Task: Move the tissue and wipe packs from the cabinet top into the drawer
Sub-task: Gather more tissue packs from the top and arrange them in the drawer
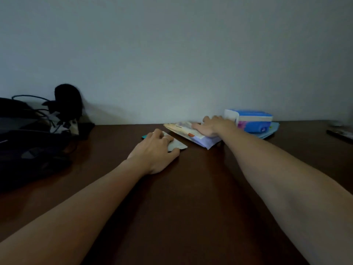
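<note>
On the dark brown cabinet top [191, 188], my left hand [155, 152] lies over a small flat pale pack with a teal end [179, 145], fingers curled around it. My right hand [212, 126] rests palm-down on a flat cream and lilac wipe pack [183, 130] near the wall. To its right a blue, white and purple tissue pack [252, 120] sits on thin light-blue packs [271, 131]. No drawer is in view.
A dark bag [28, 150], black cables and a black fuzzy object [66, 100] crowd the left side by the wall. A dark flat object [340, 133] lies at the far right edge. A plain grey wall [172, 54] backs the cabinet.
</note>
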